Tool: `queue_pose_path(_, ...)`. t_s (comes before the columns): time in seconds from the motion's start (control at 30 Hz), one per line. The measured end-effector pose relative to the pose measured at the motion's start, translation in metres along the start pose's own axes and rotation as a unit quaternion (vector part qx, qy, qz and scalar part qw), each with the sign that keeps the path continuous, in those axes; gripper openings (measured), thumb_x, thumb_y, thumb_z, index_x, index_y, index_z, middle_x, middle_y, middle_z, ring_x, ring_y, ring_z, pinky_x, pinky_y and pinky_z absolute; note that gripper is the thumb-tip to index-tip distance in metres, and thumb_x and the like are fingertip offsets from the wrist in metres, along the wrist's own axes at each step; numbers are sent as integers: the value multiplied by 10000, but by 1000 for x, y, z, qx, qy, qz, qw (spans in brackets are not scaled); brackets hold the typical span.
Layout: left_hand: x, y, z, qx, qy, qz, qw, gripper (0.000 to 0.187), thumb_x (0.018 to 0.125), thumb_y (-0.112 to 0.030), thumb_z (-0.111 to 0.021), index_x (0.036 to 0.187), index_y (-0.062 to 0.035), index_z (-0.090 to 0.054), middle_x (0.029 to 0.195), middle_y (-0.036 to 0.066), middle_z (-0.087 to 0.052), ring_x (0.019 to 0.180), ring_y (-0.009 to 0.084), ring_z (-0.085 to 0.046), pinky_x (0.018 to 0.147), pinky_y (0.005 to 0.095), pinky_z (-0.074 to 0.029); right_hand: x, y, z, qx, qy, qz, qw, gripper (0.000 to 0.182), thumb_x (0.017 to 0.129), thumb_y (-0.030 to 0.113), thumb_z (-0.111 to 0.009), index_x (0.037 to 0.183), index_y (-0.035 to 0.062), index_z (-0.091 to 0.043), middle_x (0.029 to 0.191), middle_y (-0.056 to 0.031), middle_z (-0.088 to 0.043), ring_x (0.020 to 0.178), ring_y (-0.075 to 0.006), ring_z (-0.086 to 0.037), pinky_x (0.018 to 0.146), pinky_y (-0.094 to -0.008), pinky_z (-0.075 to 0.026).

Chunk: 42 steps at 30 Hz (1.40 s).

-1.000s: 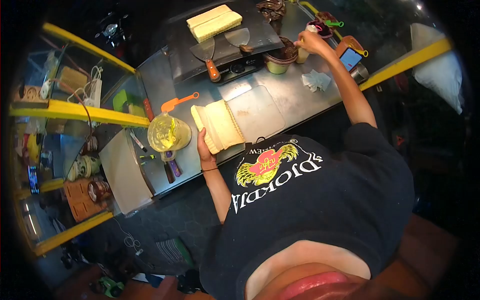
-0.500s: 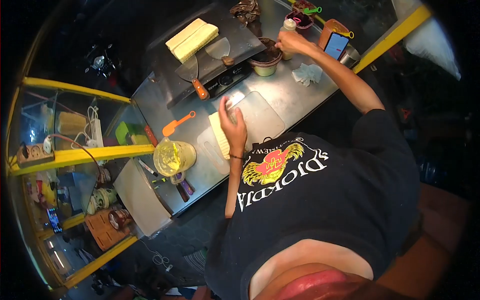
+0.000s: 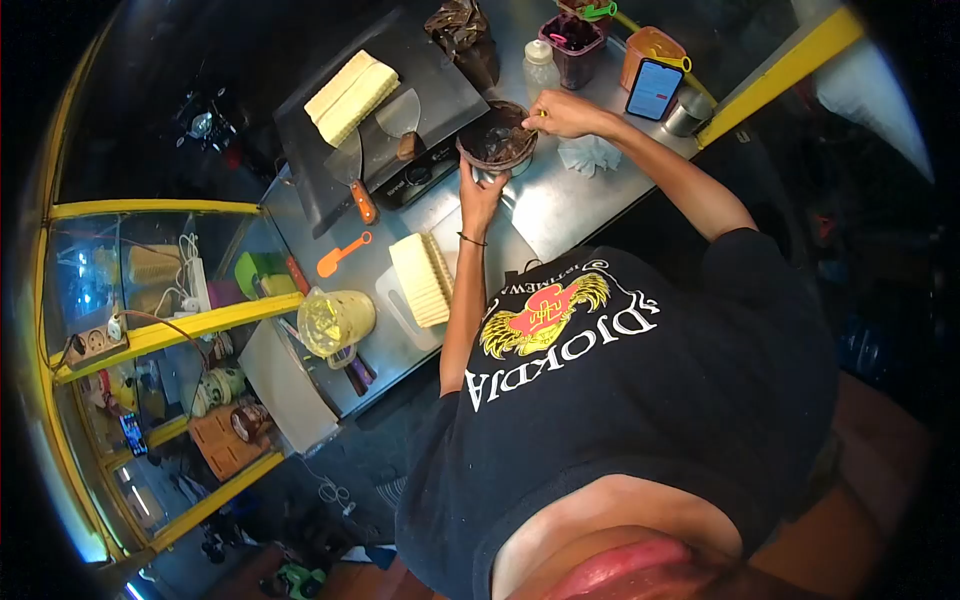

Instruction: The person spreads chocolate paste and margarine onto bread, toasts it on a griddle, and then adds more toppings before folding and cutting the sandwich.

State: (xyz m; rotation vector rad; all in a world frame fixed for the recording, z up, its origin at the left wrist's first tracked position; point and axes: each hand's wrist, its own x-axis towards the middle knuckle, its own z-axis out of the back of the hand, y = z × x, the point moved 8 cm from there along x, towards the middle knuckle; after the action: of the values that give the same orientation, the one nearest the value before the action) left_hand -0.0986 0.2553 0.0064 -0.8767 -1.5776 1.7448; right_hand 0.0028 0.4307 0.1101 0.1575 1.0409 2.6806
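My left hand (image 3: 479,198) is closed around the near side of a tub (image 3: 484,155) of dark brown spread, steadying it at the griddle's right corner. Over the tub's right rim, my right hand (image 3: 562,114) pinches a thin utensil; only a yellowish bit of it shows, and its other end is hidden. Below my left forearm, a pale ridged bread block (image 3: 421,280) lies on a white cutting board (image 3: 398,300). Another split bread block (image 3: 350,97) rests on the black griddle (image 3: 300,140), beside two scrapers, one with an orange handle (image 3: 363,203).
A clear-bodied bottle (image 3: 541,70), a tub of dark filling (image 3: 572,55), an orange container (image 3: 652,55) and a phone (image 3: 656,88) stand at the right. Crumpled tissue (image 3: 590,155) lies near my right wrist. A yellow-smeared pitcher (image 3: 338,318) and an orange spatula (image 3: 343,254) are at the left.
My left hand has moved from above the bread on the board up to the tub and taken hold of it. My right hand has shifted left from the bottle to over the tub.
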Motion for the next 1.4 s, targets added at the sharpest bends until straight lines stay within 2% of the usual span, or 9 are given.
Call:
queue_pose_path(0.03,-3,-2,-2,2,-8,6,1000,849,749,-72,-770,1457,-48,-304,1038,51,-628,661,67,-546,584,206,-448,-5,2,1,37,-11,15,999,391,913,303,-617,731,-41,-648,579,-127,-592,540,-206,-545,572,-396,-440)
queue_pose_path(0.1,-14,-23,-7,101,-37,-87,990,862,707,-84,-796,1439,-54,-343,1151,66,-611,887,118,-594,714,238,-477,-17,0,-3,74,11,4,997,396,914,305,-618,715,-37,-639,570,-119,-580,531,-190,-528,561,-384,-433)
queue_pose_path(0.13,-21,-26,-12,103,-23,-49,993,877,676,-91,-817,1426,-43,-365,1260,87,-577,1086,172,-566,861,279,-474,-23,-2,-5,103,25,-11,994,403,915,307,-618,698,-32,-629,560,-111,-568,523,-175,-510,549,-373,-426)
queue_pose_path(0.23,-29,-26,-21,69,-12,-76,995,906,669,-93,-830,1429,-22,-342,1288,111,-566,1129,199,-571,941,314,-472,-40,3,-6,103,42,-15,994,315,898,275,-618,831,-21,-705,615,-165,-631,567,-249,-610,611,-417,-476)
queue_pose_path(0.4,-43,-28,-28,82,-15,-69,994,1035,649,-102,-847,1475,-38,-226,1336,136,-522,1183,224,-560,1012,360,-477,-60,15,-11,95,13,10,995,367,911,316,-595,778,-19,-663,725,-277,-604,691,-426,-619,651,-480,-469)
queue_pose_path(0.57,-54,-24,-31,52,-39,-14,998,1045,647,-115,-849,1473,-42,-214,1324,137,-526,1139,234,-583,1006,355,-479,-72,18,-22,132,-27,16,991,369,914,315,-593,768,-20,-646,715,-268,-598,684,-424,-611,631,-486,-451)
queue_pose_path(0.83,-54,-19,-34,136,-64,-40,988,703,696,-111,-824,1298,7,-480,1220,124,-626,1097,206,-613,967,337,-489,-80,0,-47,211,-71,-44,974,402,925,333,-588,729,-15,-635,544,-201,-521,482,-295,-514,525,-422,-410)
queue_pose_path(1.03,-59,-21,-41,127,-77,-37,988,715,704,-116,-822,1315,9,-472,1205,123,-638,1086,205,-623,943,335,-503,-91,-15,-64,334,-64,-115,933,422,945,335,-600,682,7,-630,488,-51,-512,435,-124,-482,436,-338,-374)
queue_pose_path(1.4,-66,-26,-43,170,-123,-27,977,743,697,-172,-842,1314,9,-469,1212,148,-642,1103,244,-630,950,344,-494,-103,-20,-87,527,-43,-197,826,415,953,366,-620,721,24,-590,567,31,-423,408,-51,-360,353,-226,-315)
